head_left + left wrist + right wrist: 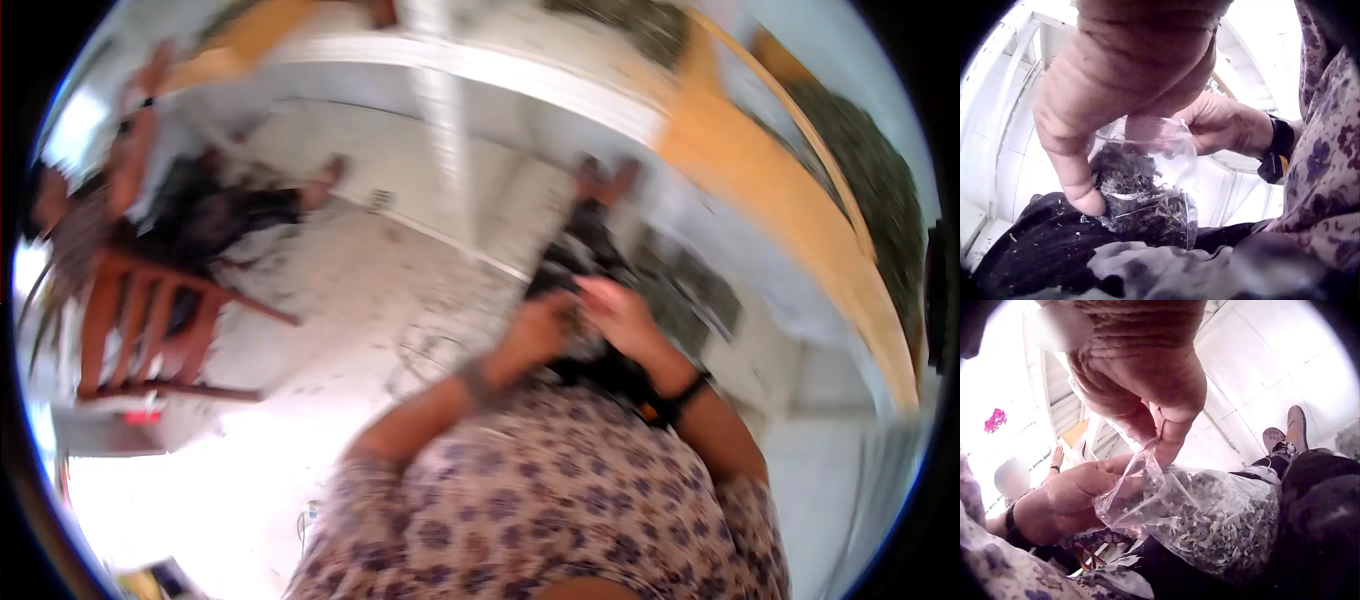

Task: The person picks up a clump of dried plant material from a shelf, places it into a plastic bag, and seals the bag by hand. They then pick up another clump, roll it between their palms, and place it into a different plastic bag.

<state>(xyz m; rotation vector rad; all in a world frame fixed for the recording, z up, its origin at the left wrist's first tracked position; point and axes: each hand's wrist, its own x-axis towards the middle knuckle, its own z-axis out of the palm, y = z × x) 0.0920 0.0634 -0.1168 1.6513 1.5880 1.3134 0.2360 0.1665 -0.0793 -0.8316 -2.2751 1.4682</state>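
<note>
A clear plastic bag (pixel 1222 519) partly filled with dried, shredded plant bits lies over the person's lap. Its loose, crumpled mouth is between the two hands. In the right wrist view the right hand (pixel 1141 381) pinches the upper edge of the plastic between thumb and fingers. The left hand (pixel 1072 497) holds the mouth from the other side, its fingers seen partly through the film. The left wrist view shows the left hand (pixel 1129 69) bent over the bag (pixel 1141 200), a digit down along its side. Both hands (pixel 540 325) meet above the lap in the blurred head view.
Dark patterned trousers (pixel 1035 250) under the bag carry scattered plant bits. A long white-framed rack with yellow boards (pixel 770 190) curves ahead and right, bearing heaps of dark green plant matter (pixel 850 150). At left, another person is near a brown wooden chair (pixel 160 330).
</note>
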